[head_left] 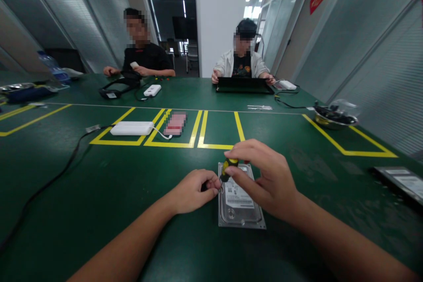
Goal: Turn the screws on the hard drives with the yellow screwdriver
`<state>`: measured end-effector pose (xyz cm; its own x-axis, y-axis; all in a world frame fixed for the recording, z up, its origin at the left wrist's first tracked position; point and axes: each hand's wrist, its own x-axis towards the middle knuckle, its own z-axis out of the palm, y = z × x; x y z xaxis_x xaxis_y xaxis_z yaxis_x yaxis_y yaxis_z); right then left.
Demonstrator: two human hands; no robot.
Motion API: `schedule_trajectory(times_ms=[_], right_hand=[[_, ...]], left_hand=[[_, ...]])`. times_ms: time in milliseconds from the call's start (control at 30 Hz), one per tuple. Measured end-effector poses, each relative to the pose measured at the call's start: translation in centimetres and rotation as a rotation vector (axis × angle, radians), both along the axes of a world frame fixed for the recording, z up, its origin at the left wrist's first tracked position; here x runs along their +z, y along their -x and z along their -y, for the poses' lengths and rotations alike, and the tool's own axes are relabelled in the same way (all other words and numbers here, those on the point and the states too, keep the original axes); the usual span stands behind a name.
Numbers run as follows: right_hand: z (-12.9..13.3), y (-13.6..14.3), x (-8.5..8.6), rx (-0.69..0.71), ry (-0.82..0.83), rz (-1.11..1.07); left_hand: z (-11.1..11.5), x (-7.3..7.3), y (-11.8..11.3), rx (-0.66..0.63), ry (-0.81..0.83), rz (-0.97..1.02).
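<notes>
A silver hard drive (240, 213) with a white label lies flat on the green table (185, 246). My right hand (269, 176) pinches the yellow and black handle of a short screwdriver (228, 168) between thumb and fingers, above the drive's upper left part. The screwdriver's tip points down at the drive's left edge. My left hand (198, 189) is closed at that same edge, its thumb and fingertips together beside the tip; anything between them is too small to make out.
Ahead lie a white power bank (132, 128) and a cabled phone (176, 124). A bowl of dark parts (335, 116) and another drive (403, 180) are on the right. Two people sit across the table, one holding a black panel (245, 85).
</notes>
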<state>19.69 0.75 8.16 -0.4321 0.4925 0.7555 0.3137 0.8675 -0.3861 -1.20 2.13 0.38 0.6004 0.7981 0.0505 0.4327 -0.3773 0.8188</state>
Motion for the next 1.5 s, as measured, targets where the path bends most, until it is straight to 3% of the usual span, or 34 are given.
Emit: schedule_trajectory(times_ms=[333, 500, 667, 833, 1000, 1500], right_hand=[[0.0, 0.11, 0.05, -0.068, -0.015, -0.012], [0.22, 0.02, 0.16, 0.022, 0.04, -0.003], [0.01, -0.02, -0.08, -0.044, 0.02, -0.006], [-0.05, 0.0, -0.15, 0.05, 0.031, -0.001], [-0.03, 0.05, -0.25, -0.004, 0.02, -0.028], [-0.01, 0.26, -0.62, 0.014, 0.023, -0.04]], left_hand=[[-0.02, -0.08, 0.03, 0.011, -0.009, 0.005], [-0.07, -0.08, -0.07, 0.009, 0.003, 0.004], [0.01, 0.04, -0.07, 0.01, 0.009, 0.003], [0.11, 0.15, -0.06, 0.011, 0.008, 0.003], [0.04, 0.16, -0.13, 0.014, 0.01, 0.006], [0.0, -0.2, 0.0, 0.015, -0.002, 0.004]])
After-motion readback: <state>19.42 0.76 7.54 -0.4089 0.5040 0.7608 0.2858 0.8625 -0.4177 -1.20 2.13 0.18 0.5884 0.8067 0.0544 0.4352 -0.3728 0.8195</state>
